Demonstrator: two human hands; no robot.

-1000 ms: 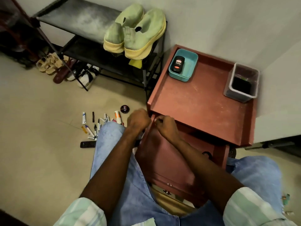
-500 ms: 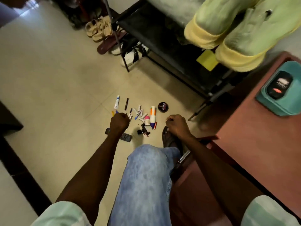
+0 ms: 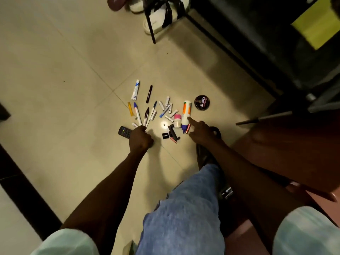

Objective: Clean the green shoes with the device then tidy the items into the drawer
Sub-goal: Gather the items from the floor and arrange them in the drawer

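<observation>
Tiled floor [image 3: 64, 111] | left hand [image 3: 140, 138] grips markers [image 3: 145, 115] | right hand [image 3: 200, 132], forefinger extended, touches bottle [image 3: 186, 114], long axis pointing away.

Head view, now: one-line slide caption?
Left hand grips a bunch of markers on the tiled floor; right hand reaches toward the orange-and-white bottle.

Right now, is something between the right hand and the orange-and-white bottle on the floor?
Nothing visible is in the way. The right hand already has its forefinger stretched to the bottle, at or right beside its lower part. The left hand is off to the side, gripping the pens.
</observation>
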